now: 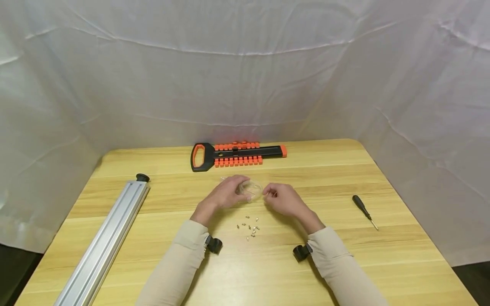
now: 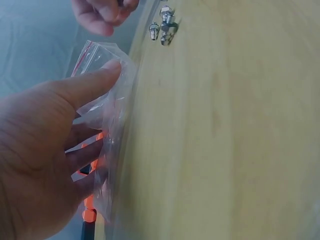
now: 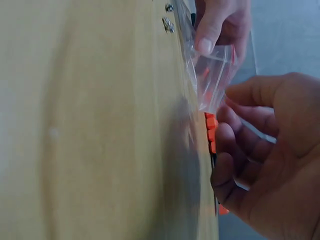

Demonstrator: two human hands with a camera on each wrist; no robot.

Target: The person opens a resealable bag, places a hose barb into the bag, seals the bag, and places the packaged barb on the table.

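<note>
My left hand holds a clear zip bag above the table, with the thumb on its near face and the fingers behind it. In the left wrist view the zip bag hangs along the fingers, a red line by its mouth. My right hand is close to the bag's right edge, fingers loosely bent; the left wrist view shows a small gap between them. Several small metal fittings lie scattered on the wood just in front of the hands. Whether the bag contains anything is unclear.
Behind the hands lies a black and orange rack with a loop handle. A long silver metal rail with a black knob is at the left. To the right rests a black-handled screwdriver. Pale cloth surrounds the table.
</note>
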